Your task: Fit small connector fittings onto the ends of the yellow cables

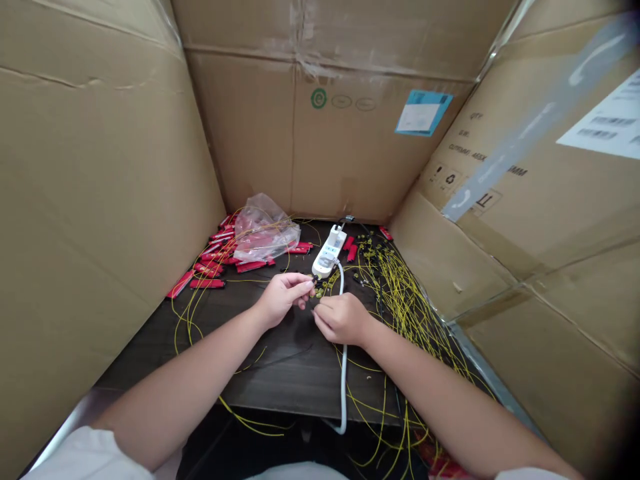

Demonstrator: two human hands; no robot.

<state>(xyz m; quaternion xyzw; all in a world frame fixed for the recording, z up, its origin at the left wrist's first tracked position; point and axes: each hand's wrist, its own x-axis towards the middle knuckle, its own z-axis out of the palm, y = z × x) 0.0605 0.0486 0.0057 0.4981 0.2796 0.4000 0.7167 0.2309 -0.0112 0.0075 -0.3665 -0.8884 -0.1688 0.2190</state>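
Near the middle of the dark table, my left hand (285, 297) pinches a small black piece (315, 279) between thumb and fingers, just below the end of a white power strip (329, 252). Close by on the right, my right hand (341, 319) has its fingers curled together; what they hold, if anything, is too small to make out. It lies over the white cable (343, 380) of the strip. A large bundle of thin yellow wires (407, 293) spreads over the table's right side, with several small black and yellow ends near its top.
Red packets (207, 283) and a clear plastic bag (265, 230) lie at the back left. Cardboard walls (250, 133) enclose the table (280, 387) at the left, back and right. Yellow wires hang over the front edge.
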